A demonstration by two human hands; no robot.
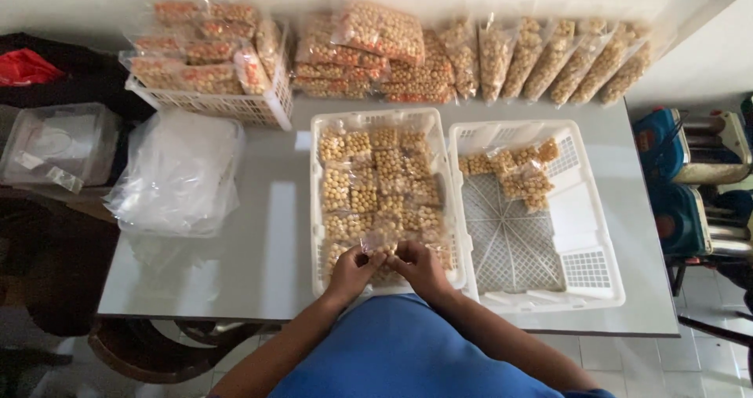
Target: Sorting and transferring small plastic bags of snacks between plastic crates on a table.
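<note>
Hands met over the near end of the full tray [315, 210]. The left hand [354, 269] and the right hand [420, 266] were close together, and both pinched one small clear snack bag [380, 243] by its top. The fingers were shut on the bag. It hung just above the other bags in that tray, at the edge nearest the person.

That tray was white and packed with small bags of round yellow snacks, row after row. Beside it on the right sat a second white tray [590, 210]. It had only a few bags [518, 170] in its far corner, and most of its floor was bare.

So my guess was that the work had only just begun. A few bags looked done, and a whole tray of them was left.

Behind the trays, big bags [549, 57] of the same snacks leaned on the wall. A white basket [243, 106] at the far left of the table [267, 233] held more packs, some with red labels. A pile of empty clear bags [179, 174] lay near it. A clear box [55, 143] sat off to the left side.
</note>
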